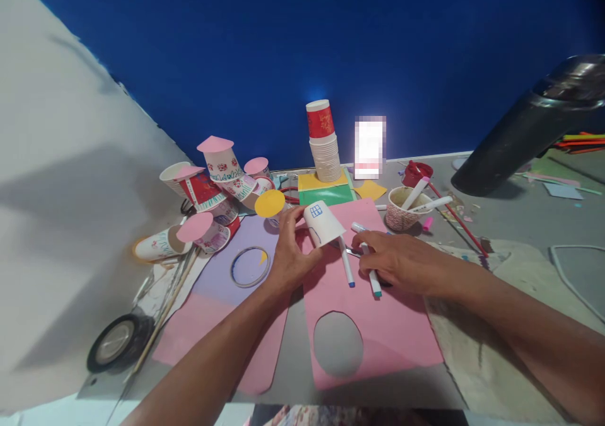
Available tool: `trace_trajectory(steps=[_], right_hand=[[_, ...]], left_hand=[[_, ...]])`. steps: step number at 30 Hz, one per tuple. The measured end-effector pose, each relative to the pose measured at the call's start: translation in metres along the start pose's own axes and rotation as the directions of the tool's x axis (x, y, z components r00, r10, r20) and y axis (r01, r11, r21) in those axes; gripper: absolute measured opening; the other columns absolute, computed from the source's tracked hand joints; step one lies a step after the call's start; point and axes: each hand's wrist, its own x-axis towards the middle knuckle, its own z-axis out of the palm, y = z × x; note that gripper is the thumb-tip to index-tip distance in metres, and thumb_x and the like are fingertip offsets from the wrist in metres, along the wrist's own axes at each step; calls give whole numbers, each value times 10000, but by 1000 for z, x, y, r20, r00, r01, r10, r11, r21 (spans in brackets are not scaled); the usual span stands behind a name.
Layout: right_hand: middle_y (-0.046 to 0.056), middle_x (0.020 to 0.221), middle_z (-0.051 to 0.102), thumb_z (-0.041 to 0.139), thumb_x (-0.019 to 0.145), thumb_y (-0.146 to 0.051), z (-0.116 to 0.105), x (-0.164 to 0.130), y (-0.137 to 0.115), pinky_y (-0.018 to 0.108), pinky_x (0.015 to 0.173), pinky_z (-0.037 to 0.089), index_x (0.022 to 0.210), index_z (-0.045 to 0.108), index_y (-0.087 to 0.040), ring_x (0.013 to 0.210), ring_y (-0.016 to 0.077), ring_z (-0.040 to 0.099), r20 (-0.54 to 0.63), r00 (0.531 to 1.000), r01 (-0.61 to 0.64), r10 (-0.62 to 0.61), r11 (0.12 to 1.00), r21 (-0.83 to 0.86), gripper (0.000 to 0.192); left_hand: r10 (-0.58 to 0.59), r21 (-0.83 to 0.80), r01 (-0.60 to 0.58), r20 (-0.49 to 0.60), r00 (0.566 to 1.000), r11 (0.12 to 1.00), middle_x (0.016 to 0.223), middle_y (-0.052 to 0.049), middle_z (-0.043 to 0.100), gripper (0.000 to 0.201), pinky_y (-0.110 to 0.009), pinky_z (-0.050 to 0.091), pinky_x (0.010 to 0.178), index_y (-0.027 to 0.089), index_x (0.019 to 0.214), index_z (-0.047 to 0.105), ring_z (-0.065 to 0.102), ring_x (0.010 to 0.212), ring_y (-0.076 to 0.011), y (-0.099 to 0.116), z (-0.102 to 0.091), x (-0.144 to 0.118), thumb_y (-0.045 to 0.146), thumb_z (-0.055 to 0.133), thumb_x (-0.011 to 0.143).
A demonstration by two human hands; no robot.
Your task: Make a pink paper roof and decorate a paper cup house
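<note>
While the left hand (289, 257) grips a single white paper cup (322, 223) on its side, thumb and fingers closed around the rim end, the cup sits tilted over the pink paper sheet (378, 325), its wall bearing one small blue grid drawing. The right hand (399, 261) lies palm down on the same sheet, fingers curled loosely over a white marker with a teal tip (371, 271); whether it truly pinches the marker is hard to tell from this angle. A second white marker, blue-tipped (346, 263), lies just beside it between the two hands. The pink sheet is smooth card with one oval hole (337, 344) cut through it. To the left rests one lilac sheet (246, 249) marked with a ring, and a yellow paper disc (270, 203) sits near the left fingertips. Behind that, a heap of roughly seven decorated paper cups (208, 193) lies tumbled, three capped with pink discs. One tall stack of ribbed cups (325, 149), topped by a red one, stands on yellow and green card at the back of the bench (515, 218). A patterned cup (401, 212) to the right holds two more markers. Both forearms reach forward, converging.
</note>
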Motion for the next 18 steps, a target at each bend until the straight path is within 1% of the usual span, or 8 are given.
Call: trace_trajectory(steps=[2,4,5,7,9,10,12,18], right_hand=[[83,1119,722,658,883,-37,-8,2,1,299,548,452,888,714,-246,700,169,659,-90,996,7,-5,1000,27,216],[66,970,710,639,947,-115,-20,3,0,338,641,532,933,680,-250,743,205,678,-223,974,-14,27,998,59,142],[53,905,703,630,977,-157,-26,3,-3,358,683,558,947,663,-256,766,221,689,-306,951,-33,54,997,73,109],[31,848,721,608,1026,-196,-35,2,-9,369,723,588,987,663,-280,791,231,725,-490,865,-61,106,992,107,108],[27,911,780,607,1047,-199,-38,1,-17,370,756,619,1060,706,-309,827,230,768,-596,791,-67,142,987,147,148],[27,964,806,614,1049,-200,-37,1,-21,369,774,632,1102,727,-321,851,231,786,-614,775,-61,152,984,167,174],[32,1034,833,632,1052,-210,-33,2,-28,364,796,650,1154,754,-327,890,232,808,-606,780,-41,159,978,204,197],[25,865,834,672,1035,-220,-21,9,-41,336,711,667,1125,732,-285,768,220,816,-547,835,82,50,973,215,126]], left_hand=[[-19,-36,19,1,1000,999,1402,-103,548,685,-496,484,1134,272,1310,600,552,1348,-332,-1,0,0,145,834,679],[-24,-49,25,7,1000,999,1423,-107,553,696,-488,494,1123,274,1334,599,554,1358,-329,-1,0,-1,150,837,692],[-26,-49,26,14,1000,998,1442,-109,548,711,-491,499,1119,275,1350,598,550,1368,-334,-1,0,-1,154,839,693],[-23,-51,25,31,999,998,1475,-112,540,745,-510,500,1122,285,1376,601,536,1390,-348,-1,-1,-2,151,840,683],[0,-55,2,49,999,998,1469,-106,555,764,-532,489,1141,306,1377,621,528,1395,-357,-1,-2,-4,120,826,665],[21,-55,-18,59,998,998,1453,-101,566,770,-540,479,1156,318,1373,633,524,1395,-358,0,-2,-5,97,812,657],[61,-41,-58,80,995,997,1424,-97,576,784,-554,462,1180,334,1373,646,517,1394,-361,0,-2,-6,63,782,650],[110,-22,-108,144,983,994,1379,-107,567,762,-589,457,1191,308,1371,655,519,1376,-381,2,0,-9,95,808,655]])
